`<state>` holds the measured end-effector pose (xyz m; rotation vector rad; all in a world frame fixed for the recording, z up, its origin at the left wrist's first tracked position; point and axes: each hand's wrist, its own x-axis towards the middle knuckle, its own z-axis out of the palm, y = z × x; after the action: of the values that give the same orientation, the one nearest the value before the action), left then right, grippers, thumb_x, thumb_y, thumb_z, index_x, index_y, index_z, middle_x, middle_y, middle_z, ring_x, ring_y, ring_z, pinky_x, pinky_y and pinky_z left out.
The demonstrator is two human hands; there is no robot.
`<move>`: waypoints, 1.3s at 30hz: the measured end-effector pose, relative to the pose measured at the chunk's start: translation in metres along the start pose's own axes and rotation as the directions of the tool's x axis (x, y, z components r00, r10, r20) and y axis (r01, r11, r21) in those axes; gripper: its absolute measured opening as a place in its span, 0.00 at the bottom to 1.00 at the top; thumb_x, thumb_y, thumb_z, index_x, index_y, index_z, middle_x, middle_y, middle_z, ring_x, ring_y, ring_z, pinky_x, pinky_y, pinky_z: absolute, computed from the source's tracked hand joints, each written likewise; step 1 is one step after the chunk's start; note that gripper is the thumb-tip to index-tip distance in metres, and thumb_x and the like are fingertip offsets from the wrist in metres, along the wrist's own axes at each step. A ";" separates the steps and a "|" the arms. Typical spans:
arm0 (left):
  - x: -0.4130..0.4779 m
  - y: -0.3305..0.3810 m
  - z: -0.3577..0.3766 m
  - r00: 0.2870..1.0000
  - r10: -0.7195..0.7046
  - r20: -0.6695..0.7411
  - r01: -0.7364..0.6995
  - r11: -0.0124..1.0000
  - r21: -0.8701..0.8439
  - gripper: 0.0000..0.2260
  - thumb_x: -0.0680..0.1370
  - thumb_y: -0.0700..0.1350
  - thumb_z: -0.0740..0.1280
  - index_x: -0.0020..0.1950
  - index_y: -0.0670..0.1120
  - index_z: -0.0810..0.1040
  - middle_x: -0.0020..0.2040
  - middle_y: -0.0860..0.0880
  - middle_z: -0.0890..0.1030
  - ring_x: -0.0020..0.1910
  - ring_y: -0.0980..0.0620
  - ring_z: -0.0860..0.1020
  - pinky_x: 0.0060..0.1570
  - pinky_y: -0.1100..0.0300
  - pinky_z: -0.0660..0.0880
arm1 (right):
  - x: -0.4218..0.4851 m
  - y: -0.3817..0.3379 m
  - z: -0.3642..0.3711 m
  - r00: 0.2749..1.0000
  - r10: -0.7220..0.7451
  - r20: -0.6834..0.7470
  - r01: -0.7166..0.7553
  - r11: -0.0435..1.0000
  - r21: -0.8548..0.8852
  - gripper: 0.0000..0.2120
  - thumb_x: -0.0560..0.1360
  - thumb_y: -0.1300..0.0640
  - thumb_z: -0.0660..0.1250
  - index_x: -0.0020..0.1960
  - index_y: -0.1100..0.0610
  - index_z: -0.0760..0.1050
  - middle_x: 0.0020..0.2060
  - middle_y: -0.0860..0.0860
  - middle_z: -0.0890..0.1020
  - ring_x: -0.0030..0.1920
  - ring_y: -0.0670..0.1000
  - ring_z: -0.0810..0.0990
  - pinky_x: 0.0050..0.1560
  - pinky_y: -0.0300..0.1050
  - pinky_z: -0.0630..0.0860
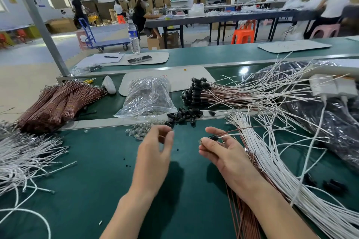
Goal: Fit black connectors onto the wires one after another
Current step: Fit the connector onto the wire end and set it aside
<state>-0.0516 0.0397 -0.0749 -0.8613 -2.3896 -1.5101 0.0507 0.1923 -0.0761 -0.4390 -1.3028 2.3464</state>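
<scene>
Green work mat, on which are found: loose black connectors, heaped at the far edge; finished wires, capped in black, stacked just beyond; white wires, fanned at the right. One black connector, with a white and a brown lead attached, is pinched in the right hand. The left hand is held near the heap, thumb and forefinger drawn together; any content cannot be told.
</scene>
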 end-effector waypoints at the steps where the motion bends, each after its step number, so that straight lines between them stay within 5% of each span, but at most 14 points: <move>1: -0.005 0.008 0.005 0.999 -0.024 0.032 0.028 0.990 -0.142 0.02 0.82 0.51 0.65 0.52 0.58 0.78 0.44 0.60 0.81 0.44 0.58 0.79 0.45 0.67 0.73 | 0.000 0.000 0.001 1.000 -0.001 -0.002 0.001 1.000 0.009 0.23 0.66 0.61 0.75 0.60 0.59 0.78 0.39 0.56 0.85 0.41 0.50 0.85 0.43 0.39 0.81; 5: -0.021 0.021 0.026 0.979 -0.089 0.185 0.162 0.889 -0.428 0.06 0.82 0.47 0.67 0.53 0.58 0.82 0.41 0.53 0.83 0.39 0.54 0.79 0.43 0.64 0.77 | 0.000 -0.001 0.002 1.000 -0.002 0.006 0.002 1.000 0.027 0.23 0.65 0.61 0.74 0.60 0.59 0.77 0.39 0.57 0.85 0.40 0.50 0.85 0.43 0.39 0.81; 11: -0.019 0.019 0.028 0.959 -0.149 0.241 0.263 0.782 -0.566 0.07 0.81 0.40 0.67 0.55 0.49 0.83 0.41 0.48 0.85 0.42 0.54 0.82 0.50 0.58 0.81 | -0.001 -0.001 0.002 1.000 -0.002 0.000 0.002 0.998 0.065 0.20 0.65 0.62 0.74 0.56 0.60 0.77 0.37 0.54 0.84 0.39 0.50 0.85 0.42 0.39 0.81; 30: -0.021 0.018 0.029 0.964 -0.102 0.247 0.222 0.821 -0.526 0.04 0.80 0.43 0.70 0.52 0.51 0.83 0.41 0.52 0.84 0.40 0.56 0.81 0.44 0.67 0.76 | 0.001 0.001 -0.001 0.998 -0.055 -0.033 0.055 0.998 0.011 0.15 0.65 0.61 0.75 0.50 0.58 0.77 0.37 0.56 0.83 0.40 0.50 0.85 0.43 0.39 0.81; 39: -0.023 0.019 0.028 0.968 -0.095 0.234 0.200 0.852 -0.484 0.05 0.80 0.43 0.71 0.52 0.52 0.83 0.41 0.56 0.84 0.41 0.59 0.81 0.44 0.69 0.75 | -0.002 0.002 0.000 0.993 -0.105 -0.047 0.103 0.994 -0.048 0.08 0.73 0.67 0.72 0.49 0.57 0.77 0.35 0.53 0.83 0.40 0.49 0.85 0.44 0.37 0.80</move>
<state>-0.0180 0.0611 -0.0836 -0.9845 -2.2606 -2.2780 0.0516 0.1903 -0.0778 -0.4298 -1.3262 2.2109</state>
